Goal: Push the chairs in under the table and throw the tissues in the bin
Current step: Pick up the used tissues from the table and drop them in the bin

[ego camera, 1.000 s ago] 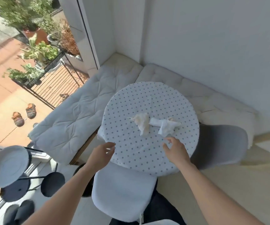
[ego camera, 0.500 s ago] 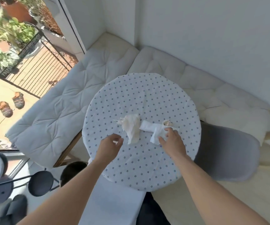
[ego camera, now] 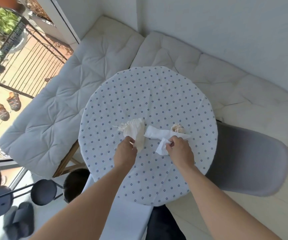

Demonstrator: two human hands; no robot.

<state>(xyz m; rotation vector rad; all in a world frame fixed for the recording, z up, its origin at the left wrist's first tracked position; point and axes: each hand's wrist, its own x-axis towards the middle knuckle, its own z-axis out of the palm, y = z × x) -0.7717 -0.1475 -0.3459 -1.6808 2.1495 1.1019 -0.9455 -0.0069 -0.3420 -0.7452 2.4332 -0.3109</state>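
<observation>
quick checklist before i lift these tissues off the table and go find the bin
1. Left hand on the cream tissue: ok, fingers closed on its near end.
2. Right hand on the white tissue: ok, pinching it.
3. Small crumpled tissue collected: not ok, it lies loose beyond the right hand.
4. Bin located: cannot tell, none in view.
5. Grey chair pushed in: ok, seat partly under the table.
6. White chair pushed in: ok, partly under the near edge.

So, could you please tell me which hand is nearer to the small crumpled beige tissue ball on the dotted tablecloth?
Right. The right hand pinches white tissue just below the small crumpled beige tissue ball; the left hand is across the table, on the cream tissue.
</observation>
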